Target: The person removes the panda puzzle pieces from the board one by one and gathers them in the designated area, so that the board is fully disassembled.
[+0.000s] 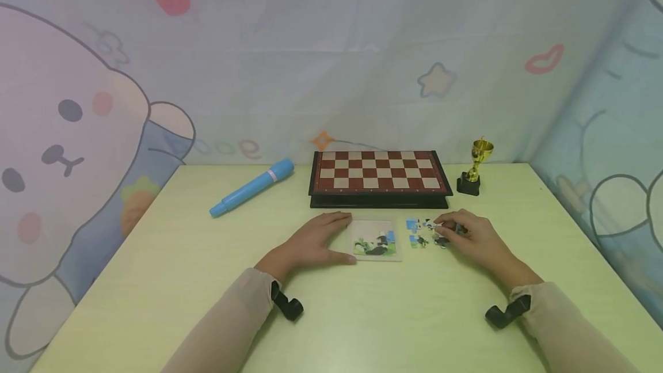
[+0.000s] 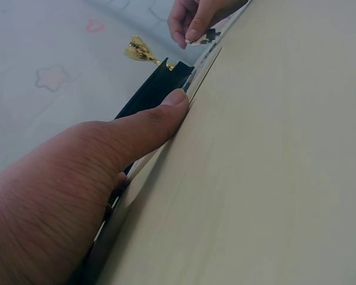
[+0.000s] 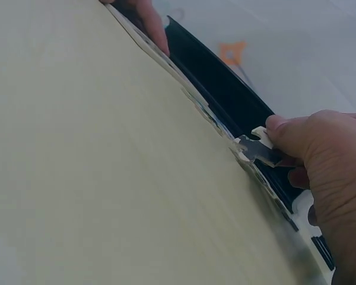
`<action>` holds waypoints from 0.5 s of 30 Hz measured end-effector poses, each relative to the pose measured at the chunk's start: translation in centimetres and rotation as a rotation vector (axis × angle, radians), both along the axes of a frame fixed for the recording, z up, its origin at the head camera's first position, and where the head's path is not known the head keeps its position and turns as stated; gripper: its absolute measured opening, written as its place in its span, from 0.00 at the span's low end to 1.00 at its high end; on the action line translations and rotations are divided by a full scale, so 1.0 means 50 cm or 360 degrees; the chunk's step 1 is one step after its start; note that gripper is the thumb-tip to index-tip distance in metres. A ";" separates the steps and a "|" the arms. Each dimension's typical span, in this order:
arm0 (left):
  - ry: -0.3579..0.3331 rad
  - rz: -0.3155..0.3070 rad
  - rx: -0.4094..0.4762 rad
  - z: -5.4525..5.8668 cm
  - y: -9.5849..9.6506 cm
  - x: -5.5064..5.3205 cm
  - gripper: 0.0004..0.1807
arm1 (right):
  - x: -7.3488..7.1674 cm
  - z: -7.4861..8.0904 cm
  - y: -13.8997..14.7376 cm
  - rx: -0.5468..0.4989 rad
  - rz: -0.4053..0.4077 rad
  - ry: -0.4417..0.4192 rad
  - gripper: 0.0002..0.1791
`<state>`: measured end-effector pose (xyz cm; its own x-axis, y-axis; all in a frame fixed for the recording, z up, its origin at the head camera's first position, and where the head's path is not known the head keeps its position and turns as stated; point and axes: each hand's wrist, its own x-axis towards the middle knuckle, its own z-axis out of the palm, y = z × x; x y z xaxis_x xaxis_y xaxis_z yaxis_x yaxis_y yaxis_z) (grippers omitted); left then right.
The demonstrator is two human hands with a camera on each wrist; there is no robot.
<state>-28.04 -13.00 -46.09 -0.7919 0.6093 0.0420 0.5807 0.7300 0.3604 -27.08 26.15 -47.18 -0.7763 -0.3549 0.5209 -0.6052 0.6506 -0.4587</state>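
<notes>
One puzzle piece (image 3: 253, 149) is pinched in the grip of the right hand (image 1: 475, 240), by loose pieces (image 1: 412, 225); the left hand (image 1: 316, 239), relaxed and unclenched, touches the partly filled tray (image 1: 365, 230) on the table (image 1: 373, 315).

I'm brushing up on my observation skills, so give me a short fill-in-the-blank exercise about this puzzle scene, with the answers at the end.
1. In the head view, the left hand is at the ____ edge of the puzzle tray.
2. The right hand pinches a puzzle piece, and loose pieces lie to the ____ of the tray.
3. The pen-shaped object left of the chequered board is coloured ____.
4. The gold trophy has a base coloured ____.

Missing words: left; right; blue; black.
</notes>
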 end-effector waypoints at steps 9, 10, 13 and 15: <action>0.0001 0.0008 -0.0012 -0.003 -0.001 -0.004 0.57 | 0.001 -0.002 0.014 0.0107 0.0075 -0.0047 0.08; -0.0001 0.0007 -0.0007 -0.003 0.000 -0.003 0.57 | 0.000 -0.003 0.015 0.0120 0.0070 -0.0051 0.08; -0.0010 0.0007 0.0004 -0.003 0.000 -0.003 0.57 | -0.002 -0.007 0.017 0.0152 0.0063 -0.0042 0.09; -0.0012 0.0008 0.0011 -0.003 0.000 -0.003 0.57 | -0.003 -0.009 0.018 0.0168 0.0069 -0.0021 0.09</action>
